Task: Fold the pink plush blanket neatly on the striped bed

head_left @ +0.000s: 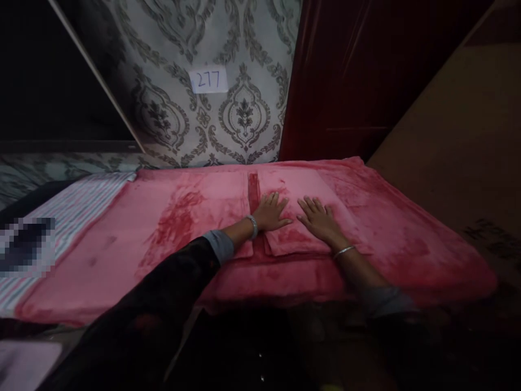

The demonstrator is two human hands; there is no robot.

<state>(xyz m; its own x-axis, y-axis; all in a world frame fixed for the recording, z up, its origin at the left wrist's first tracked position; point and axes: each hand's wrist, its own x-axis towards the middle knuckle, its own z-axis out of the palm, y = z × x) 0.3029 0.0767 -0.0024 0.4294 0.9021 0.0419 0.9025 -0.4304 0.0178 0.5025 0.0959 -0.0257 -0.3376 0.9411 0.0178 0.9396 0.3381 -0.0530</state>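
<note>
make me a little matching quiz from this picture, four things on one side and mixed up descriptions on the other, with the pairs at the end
Column one
1. left hand
2. numbered paper
3. striped cloth
4. right hand

Column two
A. at the left end of the pink fabric
B. slimmer bangle at its wrist
C. on the patterned wallpaper
D. wider bangle at its wrist

Pairs: 1-D, 2-C, 3-A, 4-B

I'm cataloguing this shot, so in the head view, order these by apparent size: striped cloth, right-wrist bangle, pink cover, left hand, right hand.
1. Pink cover
2. Striped cloth
3. Left hand, right hand: alike, so I won't rank them
4. Right-wrist bangle
</note>
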